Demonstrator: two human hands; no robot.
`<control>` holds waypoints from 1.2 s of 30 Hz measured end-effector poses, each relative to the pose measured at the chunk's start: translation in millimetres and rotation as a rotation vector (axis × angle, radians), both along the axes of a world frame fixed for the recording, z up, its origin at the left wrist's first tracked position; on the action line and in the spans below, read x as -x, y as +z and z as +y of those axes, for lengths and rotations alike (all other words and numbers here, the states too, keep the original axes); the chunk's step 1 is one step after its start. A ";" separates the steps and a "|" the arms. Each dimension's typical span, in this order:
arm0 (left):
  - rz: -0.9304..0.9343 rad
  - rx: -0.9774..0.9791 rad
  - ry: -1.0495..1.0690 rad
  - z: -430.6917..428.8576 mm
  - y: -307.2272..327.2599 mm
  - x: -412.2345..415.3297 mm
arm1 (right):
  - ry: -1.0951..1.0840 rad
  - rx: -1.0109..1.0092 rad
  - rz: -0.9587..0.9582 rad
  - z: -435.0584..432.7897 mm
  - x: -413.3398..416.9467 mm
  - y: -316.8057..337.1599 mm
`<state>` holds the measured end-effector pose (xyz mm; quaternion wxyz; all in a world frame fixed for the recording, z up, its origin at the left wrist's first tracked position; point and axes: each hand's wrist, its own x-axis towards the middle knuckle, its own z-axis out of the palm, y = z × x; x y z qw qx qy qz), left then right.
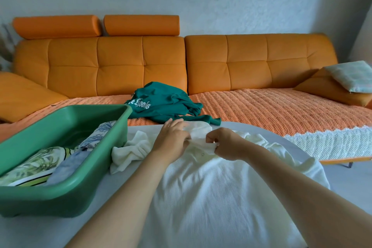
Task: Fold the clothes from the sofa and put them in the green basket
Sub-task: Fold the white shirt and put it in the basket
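Observation:
A cream white ribbed shirt (211, 191) lies spread on the grey table (36, 231) in front of me, collar away from me. My left hand (173, 141) pinches the shirt's placket near the collar. My right hand (223, 143) pinches the other side of the placket next to a button. A green basket (66, 193) stands on the table at the left and holds several folded patterned clothes (40, 165). A dark green sweatshirt (165, 104) with white lettering lies crumpled on the orange sofa (141, 62) behind the table.
An orange woven cover (271, 108) with a white lace edge lies over the sofa seat. At the right end sits an orange cushion (332, 90) with a pale folded cloth (352, 76) on top. Another orange cushion (24, 92) leans at the left.

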<state>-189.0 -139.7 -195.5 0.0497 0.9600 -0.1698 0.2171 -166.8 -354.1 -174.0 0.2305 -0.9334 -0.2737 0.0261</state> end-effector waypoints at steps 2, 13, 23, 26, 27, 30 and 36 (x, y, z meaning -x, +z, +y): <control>0.015 0.130 -0.053 -0.5 7.9 4.8 | -0.028 0.141 -0.028 -7.3 5.9 2.2; 0.462 0.173 0.012 2.5 44.0 45.9 | -0.110 0.624 -0.102 -9.5 31.0 -6.0; 1.321 0.507 -0.062 -30.4 44.6 97.7 | 0.109 0.101 0.061 -3.0 52.9 8.1; 1.181 0.538 0.000 -22.4 35.4 94.3 | 0.144 0.112 0.154 -2.1 57.0 4.5; 1.001 0.493 0.047 -17.7 32.9 89.6 | 0.149 0.134 0.177 -2.8 57.6 2.2; 0.489 0.352 0.052 -9.2 21.5 78.8 | 0.189 0.183 0.240 -5.5 57.2 -4.2; 0.534 -0.012 0.007 -5.1 -0.8 71.2 | 0.131 0.128 0.194 1.7 56.9 -19.7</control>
